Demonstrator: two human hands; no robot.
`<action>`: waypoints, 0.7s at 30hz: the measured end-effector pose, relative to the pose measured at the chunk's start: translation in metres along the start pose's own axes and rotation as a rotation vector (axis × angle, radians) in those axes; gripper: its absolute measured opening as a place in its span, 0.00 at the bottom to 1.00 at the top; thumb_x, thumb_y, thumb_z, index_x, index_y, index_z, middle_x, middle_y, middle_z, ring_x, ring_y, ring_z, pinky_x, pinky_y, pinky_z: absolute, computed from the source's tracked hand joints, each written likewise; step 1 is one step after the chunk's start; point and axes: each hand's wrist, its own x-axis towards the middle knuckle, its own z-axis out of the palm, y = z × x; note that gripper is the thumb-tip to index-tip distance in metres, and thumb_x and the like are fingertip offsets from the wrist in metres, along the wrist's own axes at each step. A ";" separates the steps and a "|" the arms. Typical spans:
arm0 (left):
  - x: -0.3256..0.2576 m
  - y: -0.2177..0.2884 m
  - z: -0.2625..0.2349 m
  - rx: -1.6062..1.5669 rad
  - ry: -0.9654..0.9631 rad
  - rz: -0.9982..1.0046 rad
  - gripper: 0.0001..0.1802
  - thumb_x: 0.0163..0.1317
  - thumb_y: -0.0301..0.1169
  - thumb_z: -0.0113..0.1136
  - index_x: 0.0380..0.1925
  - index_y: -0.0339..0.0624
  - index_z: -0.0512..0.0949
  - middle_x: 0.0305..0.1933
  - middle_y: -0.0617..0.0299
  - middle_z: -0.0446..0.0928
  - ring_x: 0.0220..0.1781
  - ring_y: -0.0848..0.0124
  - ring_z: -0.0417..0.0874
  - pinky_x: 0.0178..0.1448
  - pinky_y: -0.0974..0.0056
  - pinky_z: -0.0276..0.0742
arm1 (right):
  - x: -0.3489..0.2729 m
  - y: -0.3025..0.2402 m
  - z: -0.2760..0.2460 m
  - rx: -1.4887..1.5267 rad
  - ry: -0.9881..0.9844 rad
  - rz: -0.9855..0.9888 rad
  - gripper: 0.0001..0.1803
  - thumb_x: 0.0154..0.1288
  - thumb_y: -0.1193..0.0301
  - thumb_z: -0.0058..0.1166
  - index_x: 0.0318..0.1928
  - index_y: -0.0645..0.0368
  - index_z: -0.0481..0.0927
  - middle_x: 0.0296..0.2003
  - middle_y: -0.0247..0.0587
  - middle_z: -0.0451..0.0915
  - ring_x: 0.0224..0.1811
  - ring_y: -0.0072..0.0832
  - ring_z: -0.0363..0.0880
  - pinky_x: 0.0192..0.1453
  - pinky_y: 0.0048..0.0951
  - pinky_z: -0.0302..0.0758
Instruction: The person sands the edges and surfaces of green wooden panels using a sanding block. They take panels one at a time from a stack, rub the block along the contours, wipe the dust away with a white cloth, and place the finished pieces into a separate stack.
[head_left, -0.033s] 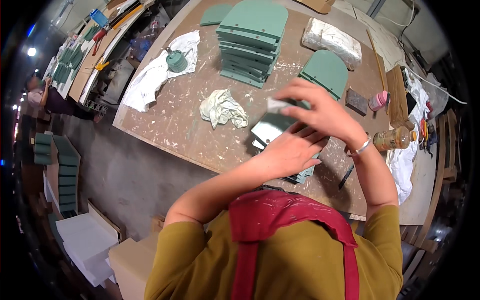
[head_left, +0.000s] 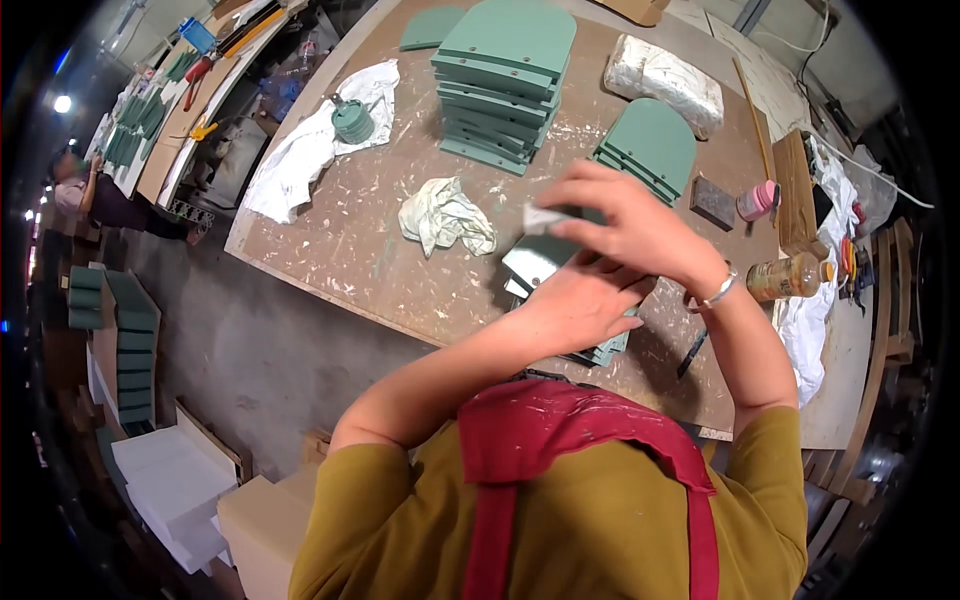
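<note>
Close in front of me stands a low stack of green painted panels. My left hand lies on it with the fingers stretched out. Above it, my right hand pinches a small white folded piece between thumb and fingers, over the far left side of the stack. Whether that piece is paper or cloth cannot be told. A crumpled whitish rag lies to the left of the stack. Behind my right hand sits another stack of round-ended green panels.
A tall panel stack rises at the back. Left of it, a green pot stands on a white cloth. On the right are a dark block, a pink-lidded jar and a bottle. Another person works far left.
My right hand has shifted slightly to the left with the white piece. My left hand stays in place on the stack.
</note>
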 end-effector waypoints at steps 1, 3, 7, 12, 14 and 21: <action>-0.001 0.001 0.002 -0.056 -0.022 -0.035 0.30 0.68 0.49 0.59 0.64 0.43 0.75 0.66 0.52 0.74 0.71 0.54 0.72 0.73 0.48 0.65 | 0.006 -0.006 0.007 -0.055 -0.094 0.050 0.16 0.66 0.69 0.61 0.52 0.60 0.83 0.46 0.45 0.79 0.50 0.41 0.81 0.55 0.38 0.78; -0.004 0.002 0.004 -0.121 -0.112 -0.084 0.31 0.71 0.50 0.56 0.67 0.44 0.72 0.66 0.50 0.74 0.69 0.53 0.73 0.74 0.47 0.64 | 0.017 -0.016 0.021 -0.116 -0.148 -0.050 0.15 0.66 0.68 0.60 0.51 0.61 0.84 0.46 0.48 0.78 0.51 0.46 0.79 0.55 0.43 0.77; -0.001 0.000 0.001 -0.226 -0.191 -0.119 0.29 0.73 0.52 0.53 0.64 0.43 0.75 0.62 0.49 0.77 0.66 0.52 0.76 0.72 0.47 0.68 | 0.035 -0.022 0.023 -0.194 -0.280 -0.073 0.14 0.66 0.68 0.59 0.48 0.62 0.84 0.44 0.49 0.77 0.50 0.46 0.79 0.55 0.44 0.76; 0.002 0.001 -0.006 -0.153 0.066 -0.019 0.29 0.69 0.46 0.61 0.64 0.43 0.76 0.62 0.51 0.78 0.65 0.53 0.78 0.69 0.48 0.71 | 0.039 -0.017 0.015 -0.331 -0.197 0.008 0.11 0.65 0.70 0.60 0.44 0.61 0.84 0.41 0.47 0.76 0.47 0.46 0.79 0.52 0.44 0.77; 0.001 0.002 -0.007 -0.283 -0.225 -0.149 0.29 0.69 0.46 0.60 0.65 0.44 0.75 0.64 0.50 0.76 0.67 0.53 0.76 0.71 0.47 0.69 | 0.036 -0.017 0.021 -0.195 -0.231 -0.129 0.10 0.64 0.71 0.61 0.44 0.61 0.84 0.41 0.47 0.76 0.46 0.46 0.79 0.50 0.44 0.78; 0.000 0.002 0.002 -0.178 -0.219 -0.144 0.30 0.70 0.48 0.56 0.69 0.48 0.72 0.70 0.52 0.73 0.72 0.52 0.72 0.76 0.48 0.65 | 0.030 -0.016 0.030 -0.372 -0.092 -0.069 0.07 0.59 0.75 0.61 0.39 0.63 0.81 0.39 0.46 0.73 0.45 0.45 0.77 0.48 0.43 0.77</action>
